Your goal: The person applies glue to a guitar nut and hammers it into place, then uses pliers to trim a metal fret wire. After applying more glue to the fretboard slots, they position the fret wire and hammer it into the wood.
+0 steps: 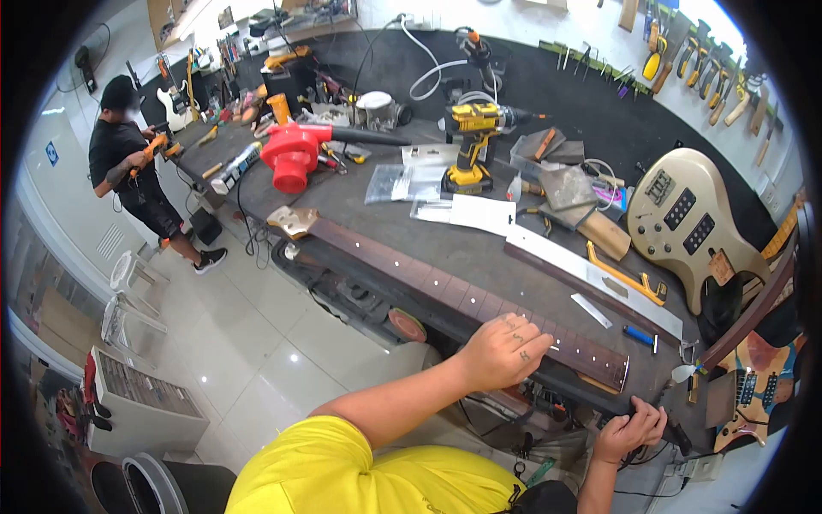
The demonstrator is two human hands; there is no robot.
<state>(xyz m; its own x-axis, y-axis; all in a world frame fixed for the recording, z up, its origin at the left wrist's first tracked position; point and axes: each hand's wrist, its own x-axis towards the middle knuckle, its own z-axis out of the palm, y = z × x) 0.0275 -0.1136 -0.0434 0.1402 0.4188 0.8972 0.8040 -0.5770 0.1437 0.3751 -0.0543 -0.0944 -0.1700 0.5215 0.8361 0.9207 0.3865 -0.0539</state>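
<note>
Guitar neck lies on bench, ten to four o'clock; likely stiff, lightish, best held by edges. Left hand: fingers curled closed over it, contents unclear. Right hand, four o'clock: fingers bent, grip unclear.

Along the near edge of the workbench, the guitar neck is laid lengthwise. Behind it, the blower is set down at left, the drill mid-bench. Over to the right, the long straightedge is placed beyond the neck, and the guitar body is stood upright past that.
</note>
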